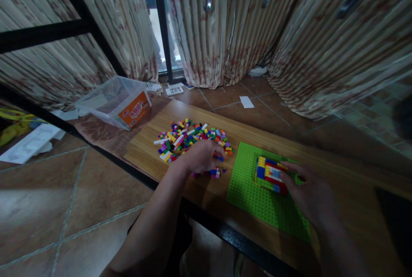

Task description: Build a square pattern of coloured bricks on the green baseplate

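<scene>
Brick assembly [269, 174] is over the green baseplate [243, 182], right on the bench [144, 146], our right hand [304, 187] gripping its right end. Our left hand [204, 157] curls over loose bricks [178, 140] at left; we cannot tell whether it grasps any.

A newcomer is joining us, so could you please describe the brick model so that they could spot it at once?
On the wooden tabletop, look right of the loose brick pile to the green studded baseplate. Against that green is the brick model, with the right hand at its right edge. Unlike the loose brick pile, it is one joined block in yellow, blue, red and white.
</scene>
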`<state>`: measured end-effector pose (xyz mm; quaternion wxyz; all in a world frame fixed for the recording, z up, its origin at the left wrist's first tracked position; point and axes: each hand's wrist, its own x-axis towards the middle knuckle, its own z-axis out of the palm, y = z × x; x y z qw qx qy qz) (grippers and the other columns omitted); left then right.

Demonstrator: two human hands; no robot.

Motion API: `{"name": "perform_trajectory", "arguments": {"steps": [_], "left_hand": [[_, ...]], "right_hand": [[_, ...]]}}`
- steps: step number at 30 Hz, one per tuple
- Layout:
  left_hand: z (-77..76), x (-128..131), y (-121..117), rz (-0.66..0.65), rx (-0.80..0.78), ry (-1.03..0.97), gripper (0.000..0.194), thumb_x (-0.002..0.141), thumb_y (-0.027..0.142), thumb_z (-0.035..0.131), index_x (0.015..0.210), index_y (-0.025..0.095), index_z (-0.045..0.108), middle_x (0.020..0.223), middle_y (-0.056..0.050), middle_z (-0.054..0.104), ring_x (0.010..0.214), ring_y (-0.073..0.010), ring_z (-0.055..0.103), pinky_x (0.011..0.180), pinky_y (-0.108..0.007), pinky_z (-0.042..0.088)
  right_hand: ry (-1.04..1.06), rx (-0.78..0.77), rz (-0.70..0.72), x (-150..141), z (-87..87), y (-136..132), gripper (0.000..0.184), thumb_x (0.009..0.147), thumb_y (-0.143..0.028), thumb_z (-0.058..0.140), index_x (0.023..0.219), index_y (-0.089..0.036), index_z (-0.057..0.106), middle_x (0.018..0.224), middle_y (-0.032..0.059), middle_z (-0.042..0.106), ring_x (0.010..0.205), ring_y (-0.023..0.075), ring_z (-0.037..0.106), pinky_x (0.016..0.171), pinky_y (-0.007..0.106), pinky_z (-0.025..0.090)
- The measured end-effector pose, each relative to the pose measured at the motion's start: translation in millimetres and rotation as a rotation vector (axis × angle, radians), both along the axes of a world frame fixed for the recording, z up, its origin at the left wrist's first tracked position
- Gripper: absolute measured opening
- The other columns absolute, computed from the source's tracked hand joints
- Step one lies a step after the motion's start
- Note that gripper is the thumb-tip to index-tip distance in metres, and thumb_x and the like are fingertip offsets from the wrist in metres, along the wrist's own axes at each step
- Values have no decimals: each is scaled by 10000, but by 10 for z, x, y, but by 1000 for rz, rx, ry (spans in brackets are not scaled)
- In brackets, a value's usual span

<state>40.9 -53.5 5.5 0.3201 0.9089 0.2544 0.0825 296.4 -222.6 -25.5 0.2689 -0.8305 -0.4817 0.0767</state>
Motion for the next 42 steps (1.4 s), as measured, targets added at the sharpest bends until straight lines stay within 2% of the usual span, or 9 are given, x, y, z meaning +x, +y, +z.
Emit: {"name": "perform_trajectory", "arguments": {"steps": [2, 6, 12, 21, 27, 33, 36, 39, 42], "left_hand": [[28, 20, -30, -18, 22, 52, 143, 752, 173, 661, 870, 195, 739, 928, -18, 740, 818, -145, 655, 743, -216, 478], [57, 50, -63, 39, 68, 157, 154, 735, 156, 647, 843, 208, 744, 889, -13, 738, 757, -148, 645, 672, -222, 461], [45, 63, -62, 43, 92, 141, 139, 723, 123, 626, 773, 201, 730, 820, -11, 722, 721, -144, 626, 645, -225, 444], [62, 51, -56, 97, 84, 160, 174, 753, 106, 572, 815, 188, 713, 823, -28, 725, 739, -158, 646, 665, -227, 460], [8, 59, -8, 249, 162, 109, 284, 794, 83, 491, 932, 200, 711, 946, -49, 738, 891, -192, 675, 802, -271, 506], [43, 44, -1, 378, 195, 67, 228, 856, 156, 487, 893, 212, 705, 972, -49, 737, 939, -193, 675, 845, -283, 510], [83, -74, 70, 518, 190, 86, 212, 859, 177, 489, 880, 203, 699, 929, -58, 738, 890, -195, 678, 793, -278, 507], [102, -284, 177, 752, 183, 146, 205, 841, 207, 526, 951, 200, 699, 934, -74, 739, 880, -211, 676, 774, -295, 498], [81, -486, 256, 838, 150, 238, 220, 794, 232, 580, 975, 185, 696, 961, -95, 733, 918, -238, 671, 778, -314, 491]], "right_hand": [[-7, -4, 3, 5, -4, -6, 395, 819, -484, 502, 1055, -242, 707, 1121, 76, 704, 1013, 278, 663, 875, 432, 502], [-4, -13, 23, 15, -14, -12, 388, 825, -477, 499, 1062, -244, 698, 1128, 75, 699, 1014, 279, 661, 874, 437, 502], [12, -27, 14, 6, -20, -3, 387, 828, -474, 501, 1064, -239, 696, 1145, 79, 691, 1041, 278, 648, 905, 442, 490], [16, -12, 12, 11, -26, -4, 402, 826, -521, 499, 1039, -247, 702, 1119, 75, 705, 999, 282, 668, 881, 447, 503], [-24, -14, 29, 30, -47, -4, 419, 828, -558, 477, 1032, -265, 697, 1090, 75, 710, 946, 300, 682, 815, 463, 527], [-8, -65, -18, 86, -74, -5, 338, 782, -593, 511, 946, -366, 701, 963, 94, 730, 842, 350, 702, 661, 485, 523], [32, -73, -35, 124, -97, 5, 316, 735, -618, 519, 890, -400, 687, 971, 89, 731, 809, 373, 706, 581, 502, 498], [59, -103, -61, 147, -116, 17, 294, 727, -622, 524, 873, -418, 678, 979, 82, 731, 801, 370, 709, 535, 495, 484], [-6, -61, -43, 133, -112, 30, 273, 736, -606, 524, 856, -419, 682, 932, 81, 737, 815, 350, 716, 549, 479, 500]]}}
